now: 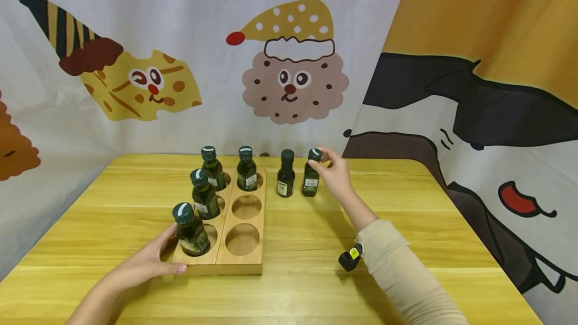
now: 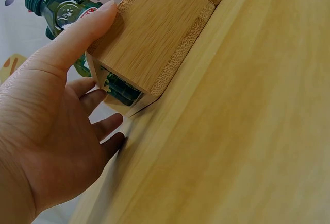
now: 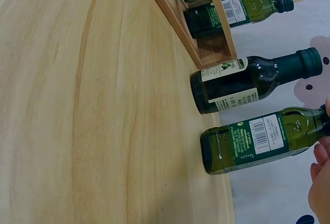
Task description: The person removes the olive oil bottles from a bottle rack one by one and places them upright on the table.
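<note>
At the front left corner of the wooden bottle rack [image 1: 240, 269], my left hand [image 1: 146, 262] grips with the thumb on the front and the fingers along the left side. Beside those fingers, a green olive oil bottle [image 1: 191, 234] stands in the front left hole. Two more bottles fill the holes behind it, and another bottle [image 1: 247, 169] occupies the back right hole. My right hand [image 1: 336, 172] pinches the dark cap of a square olive oil bottle [image 3: 252, 140], upright at the table's back. To its left stands a slimmer dark bottle [image 3: 258, 80] with cream labels.
Two holes of the rack's right row, the middle hole [image 1: 246, 207] and the front one, hold no bottle. A light wooden table [image 1: 311, 275] lies under everything. Behind its far edge hangs a cartoon-printed curtain [image 1: 217, 79]. A black wrist camera [image 1: 349, 259] sits on my right wrist.
</note>
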`<move>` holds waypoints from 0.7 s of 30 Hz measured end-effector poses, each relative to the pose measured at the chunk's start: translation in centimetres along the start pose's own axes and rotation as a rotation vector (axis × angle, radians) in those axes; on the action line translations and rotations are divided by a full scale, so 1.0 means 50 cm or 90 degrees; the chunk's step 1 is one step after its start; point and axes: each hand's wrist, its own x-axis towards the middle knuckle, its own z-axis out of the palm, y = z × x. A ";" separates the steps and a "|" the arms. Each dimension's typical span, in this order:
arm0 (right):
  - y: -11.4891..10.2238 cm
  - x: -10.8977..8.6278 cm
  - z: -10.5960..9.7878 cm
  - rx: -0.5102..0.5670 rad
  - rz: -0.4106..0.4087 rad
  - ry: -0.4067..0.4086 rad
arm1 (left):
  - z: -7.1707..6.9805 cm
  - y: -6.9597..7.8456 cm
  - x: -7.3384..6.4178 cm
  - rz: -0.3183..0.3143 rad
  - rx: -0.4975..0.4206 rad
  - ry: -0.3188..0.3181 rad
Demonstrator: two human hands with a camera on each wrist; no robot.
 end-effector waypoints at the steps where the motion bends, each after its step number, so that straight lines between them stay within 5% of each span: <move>1: 0.000 0.000 -0.001 -0.004 0.000 -0.003 | 0.000 0.000 0.000 0.000 0.001 0.000; 6: -0.009 0.004 -0.012 -0.005 -0.016 0.002 | 0.001 0.001 0.000 0.006 0.001 0.004; 14: -0.060 0.012 -0.024 0.032 -0.123 0.060 | 0.001 0.000 0.000 0.000 0.003 0.006; 21: -0.128 -0.006 -0.004 0.089 -0.176 0.025 | 0.002 -0.001 0.000 0.002 0.000 0.006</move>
